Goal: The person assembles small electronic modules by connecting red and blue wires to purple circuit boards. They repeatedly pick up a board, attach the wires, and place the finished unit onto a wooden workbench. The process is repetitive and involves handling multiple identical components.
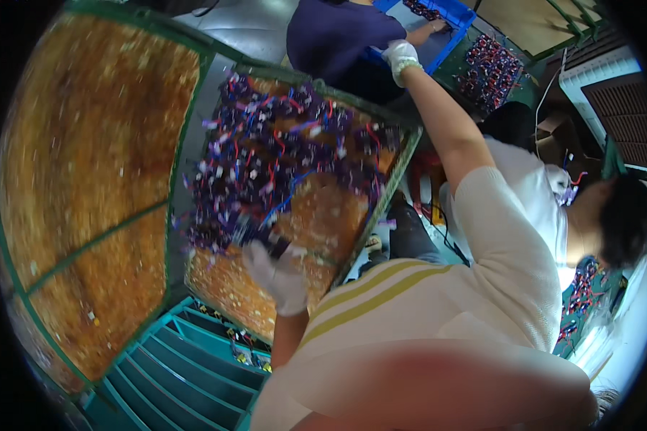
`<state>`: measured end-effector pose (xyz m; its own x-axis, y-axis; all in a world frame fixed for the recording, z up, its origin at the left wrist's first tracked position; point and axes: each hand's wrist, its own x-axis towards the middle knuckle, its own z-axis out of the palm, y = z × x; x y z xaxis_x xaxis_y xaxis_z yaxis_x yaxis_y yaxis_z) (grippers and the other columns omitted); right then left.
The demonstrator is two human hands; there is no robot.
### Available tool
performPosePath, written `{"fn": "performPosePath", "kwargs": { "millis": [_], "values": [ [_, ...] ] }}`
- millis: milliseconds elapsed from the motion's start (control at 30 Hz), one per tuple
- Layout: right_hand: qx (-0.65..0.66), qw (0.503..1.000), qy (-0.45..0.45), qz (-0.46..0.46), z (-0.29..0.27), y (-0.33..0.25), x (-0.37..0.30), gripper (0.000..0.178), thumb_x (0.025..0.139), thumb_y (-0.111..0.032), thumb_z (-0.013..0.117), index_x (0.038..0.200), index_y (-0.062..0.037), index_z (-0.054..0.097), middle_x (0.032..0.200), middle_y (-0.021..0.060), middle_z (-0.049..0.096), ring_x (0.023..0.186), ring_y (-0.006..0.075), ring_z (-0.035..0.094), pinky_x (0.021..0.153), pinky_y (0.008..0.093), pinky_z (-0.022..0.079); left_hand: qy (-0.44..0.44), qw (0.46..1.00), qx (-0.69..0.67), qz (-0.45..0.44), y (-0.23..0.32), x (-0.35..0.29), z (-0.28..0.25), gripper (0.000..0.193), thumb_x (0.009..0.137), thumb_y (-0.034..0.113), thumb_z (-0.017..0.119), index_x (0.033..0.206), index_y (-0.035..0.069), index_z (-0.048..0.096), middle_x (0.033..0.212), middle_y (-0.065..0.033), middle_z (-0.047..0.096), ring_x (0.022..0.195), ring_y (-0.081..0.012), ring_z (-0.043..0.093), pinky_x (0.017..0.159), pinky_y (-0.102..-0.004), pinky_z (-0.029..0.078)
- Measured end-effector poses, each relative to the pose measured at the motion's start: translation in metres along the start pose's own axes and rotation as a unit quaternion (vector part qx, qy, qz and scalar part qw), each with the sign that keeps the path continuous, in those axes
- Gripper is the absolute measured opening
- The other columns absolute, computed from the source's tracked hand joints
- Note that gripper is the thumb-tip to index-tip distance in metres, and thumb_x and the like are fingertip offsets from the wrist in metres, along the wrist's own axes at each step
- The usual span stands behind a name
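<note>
My left hand, in a white glove, is closed on a small dark wired part at the near edge of a pile. Motion blurs that part, so its exact kind is unclear. The pile of dark parts with red, blue and purple wires covers much of a worn brown board with a green frame. My right arm stretches far forward, away from the pile. Its white-gloved right hand is beside a blue bin; its fingers are too small and smeared to read.
A second brown board lies to the left. Below stands a teal slatted crate, with a few wired parts by its edge. A person in purple works at the blue bin, near more wired parts. Another person in white sits at right.
</note>
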<state>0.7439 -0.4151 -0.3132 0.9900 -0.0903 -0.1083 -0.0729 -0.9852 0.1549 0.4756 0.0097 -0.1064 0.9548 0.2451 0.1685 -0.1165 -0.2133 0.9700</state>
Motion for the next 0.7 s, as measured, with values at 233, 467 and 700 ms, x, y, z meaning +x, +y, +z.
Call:
{"fn": "performPosePath", "kwargs": {
  "millis": [233, 467, 700],
  "values": [
    [0.169, 0.93, -0.299, 0.131, 0.114, 0.052, 0.084, 0.044, 0.086, -0.025, 0.051, 0.125, -0.0087, 0.06, 0.133, 0.0133, 0.054, 0.124, 0.0304, 0.052, 0.1, 0.0447, 0.043, 0.184, 0.926, -0.173, -0.282, 0.025, 0.048, 0.04, 0.03, 0.092, 0.039, 0.054, 0.103, 0.012, 0.061, 0.082, -0.0018, 0.063, 0.059, -0.0125, 0.051, 0.052, -0.0267, 0.038],
    [0.255, 0.933, -0.191, 0.165, 0.152, 0.066, 0.203, 0.037, 0.087, -0.017, 0.046, 0.119, -0.007, 0.063, 0.126, 0.0148, 0.058, 0.114, 0.0321, 0.058, 0.094, 0.0439, 0.047, 0.276, 0.925, -0.029, -0.261, 0.016, 0.092, 0.092, 0.034, 0.093, 0.043, 0.047, 0.096, 0.011, 0.057, 0.07, -0.001, 0.055, 0.051, -0.01, 0.044, 0.044, -0.024, 0.031],
    [0.148, 0.913, -0.38, 0.029, 0.197, 0.017, 0.108, 0.04, 0.09, -0.023, 0.043, 0.125, -0.0115, 0.058, 0.13, 0.0117, 0.056, 0.116, 0.0295, 0.057, 0.094, 0.0401, 0.046, 0.229, 0.931, -0.075, -0.275, 0.009, 0.091, 0.068, 0.033, 0.092, 0.043, 0.049, 0.098, 0.011, 0.056, 0.075, -0.0027, 0.057, 0.051, -0.01, 0.045, 0.041, -0.0224, 0.03]
  ]
}}
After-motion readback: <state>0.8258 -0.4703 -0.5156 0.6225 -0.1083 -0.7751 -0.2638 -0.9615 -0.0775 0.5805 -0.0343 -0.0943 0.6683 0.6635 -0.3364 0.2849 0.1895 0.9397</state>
